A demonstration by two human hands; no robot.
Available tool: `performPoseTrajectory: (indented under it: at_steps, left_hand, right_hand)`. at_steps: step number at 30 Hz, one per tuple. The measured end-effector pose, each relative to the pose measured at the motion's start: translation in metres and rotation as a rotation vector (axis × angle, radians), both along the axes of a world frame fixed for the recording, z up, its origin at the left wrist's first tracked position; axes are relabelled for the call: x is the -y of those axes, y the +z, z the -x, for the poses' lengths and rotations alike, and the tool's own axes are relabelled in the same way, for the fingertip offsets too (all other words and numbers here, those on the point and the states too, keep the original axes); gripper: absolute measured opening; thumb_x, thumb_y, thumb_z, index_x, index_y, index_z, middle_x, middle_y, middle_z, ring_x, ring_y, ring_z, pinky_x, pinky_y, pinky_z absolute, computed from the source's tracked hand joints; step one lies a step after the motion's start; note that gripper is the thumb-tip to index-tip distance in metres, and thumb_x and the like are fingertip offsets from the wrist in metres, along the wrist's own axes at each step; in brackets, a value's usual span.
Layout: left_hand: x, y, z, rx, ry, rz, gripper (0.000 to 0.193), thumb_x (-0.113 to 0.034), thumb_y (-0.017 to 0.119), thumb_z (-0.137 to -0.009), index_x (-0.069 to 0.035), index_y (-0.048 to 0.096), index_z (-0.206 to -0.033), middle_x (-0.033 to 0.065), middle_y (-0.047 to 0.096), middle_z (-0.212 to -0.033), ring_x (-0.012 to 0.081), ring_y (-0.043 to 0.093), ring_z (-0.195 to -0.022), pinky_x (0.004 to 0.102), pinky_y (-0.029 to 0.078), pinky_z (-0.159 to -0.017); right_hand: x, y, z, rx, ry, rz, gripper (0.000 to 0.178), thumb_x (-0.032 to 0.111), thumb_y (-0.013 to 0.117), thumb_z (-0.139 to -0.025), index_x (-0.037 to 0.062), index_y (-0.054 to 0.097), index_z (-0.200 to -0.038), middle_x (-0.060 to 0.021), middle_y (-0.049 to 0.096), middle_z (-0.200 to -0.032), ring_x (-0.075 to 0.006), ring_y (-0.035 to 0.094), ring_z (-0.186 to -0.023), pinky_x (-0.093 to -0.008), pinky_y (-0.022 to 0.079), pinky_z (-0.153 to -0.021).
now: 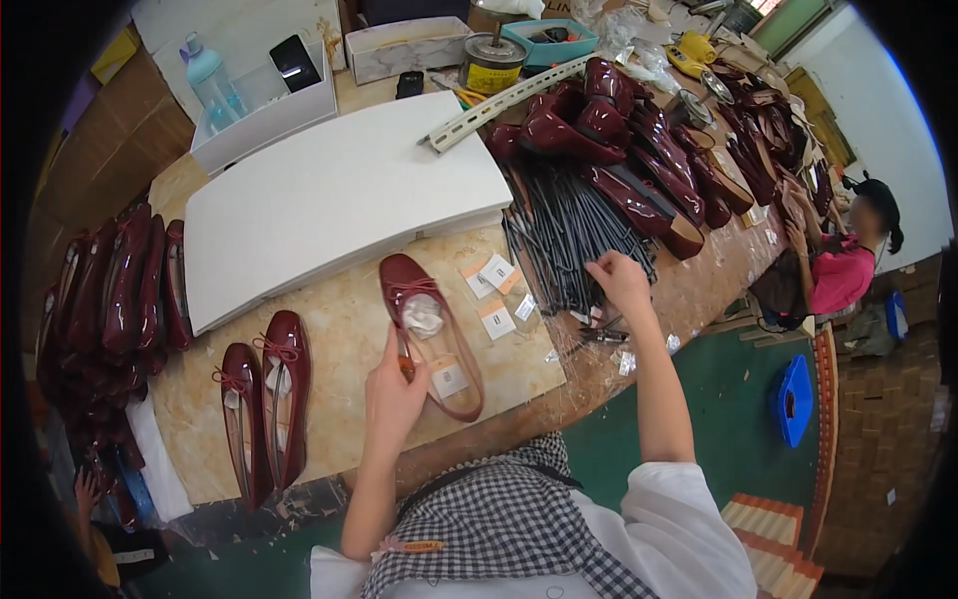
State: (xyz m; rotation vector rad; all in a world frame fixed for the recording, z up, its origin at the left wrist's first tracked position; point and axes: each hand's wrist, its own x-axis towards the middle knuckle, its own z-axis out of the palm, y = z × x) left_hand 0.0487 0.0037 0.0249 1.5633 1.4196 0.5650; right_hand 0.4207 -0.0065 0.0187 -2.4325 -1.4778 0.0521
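Observation:
My left hand (pixel 394 397) is closed on the near left side of a glossy burgundy ballet flat (pixel 403 276), which has a bow, crumpled white paper in the toe and a pale label on its insole. A small orange-red item shows by its fingers. My right hand (pixel 623 284) is over a heap of thin dark sticks (pixel 559 225), fingers pinched; what they hold, if anything, is hidden. Between the hands lie several small paper tags (pixel 496 319). To the left a pair of matching burgundy flats (pixel 286 399) rests on the tabletop.
A large white box (pixel 339 190) fills the table's middle. Piles of burgundy shoes stand at the left (pixel 110 299) and far right (pixel 639 180). A perforated metal strip (pixel 499 108) and tin can (pixel 492 70) lie beyond. A co-worker in pink (pixel 841 275) is at right, another person's hand (pixel 86 489) lower left.

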Motion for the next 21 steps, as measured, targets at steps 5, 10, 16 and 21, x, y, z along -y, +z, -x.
performPoseTrajectory:
  at_steps: [5,10,16,21]
  left_hand:
    - [0.021,-0.022,-0.001,1.068,0.462,0.285,0.056,-0.033,0.049,-0.090,0.001,0.044,-0.135,0.0191,0.066,-0.104,0.0293,0.066,-0.092,0.0375,0.054,-0.080]
    - [0.016,-0.022,0.023,1.208,0.192,0.589,0.073,-0.057,0.033,-0.093,0.004,0.044,-0.132,0.0207,0.058,-0.121,0.0310,0.062,-0.100,0.0439,0.053,-0.085]
    - [0.010,-0.050,0.046,0.876,0.404,0.134,0.066,-0.052,0.030,-0.097,0.001,0.045,-0.133,0.0165,0.060,-0.120,0.0266,0.062,-0.103,0.0364,0.050,-0.089]
    - [0.014,-0.012,0.045,0.815,0.304,0.017,0.067,-0.049,0.043,-0.095,0.002,0.036,-0.137,0.0142,0.053,-0.125,0.0202,0.052,-0.115,0.0326,0.041,-0.096]
  right_hand:
    - [0.013,0.029,0.022,-0.153,-0.069,-0.202,0.019,0.024,0.066,-0.085,0.0072,0.064,-0.093,-0.0093,0.062,-0.062,-0.0282,0.060,-0.054,-0.0374,0.045,-0.055]
    - [0.016,0.070,0.147,-0.800,0.276,-0.177,0.023,0.007,0.067,-0.083,0.0012,0.063,-0.105,0.0003,0.048,-0.052,-0.0060,0.035,-0.049,-0.0253,0.031,-0.047]
    - [0.024,0.093,0.225,-1.202,0.507,0.136,0.034,0.007,0.056,-0.093,0.0011,0.059,-0.126,0.0101,0.038,-0.062,-0.0013,0.030,-0.054,-0.0208,0.025,-0.047]
    - [0.011,0.087,0.241,-1.237,0.529,0.139,0.032,0.007,0.053,-0.094,0.0006,0.059,-0.126,0.0099,0.040,-0.062,-0.0007,0.029,-0.054,-0.0200,0.023,-0.047]
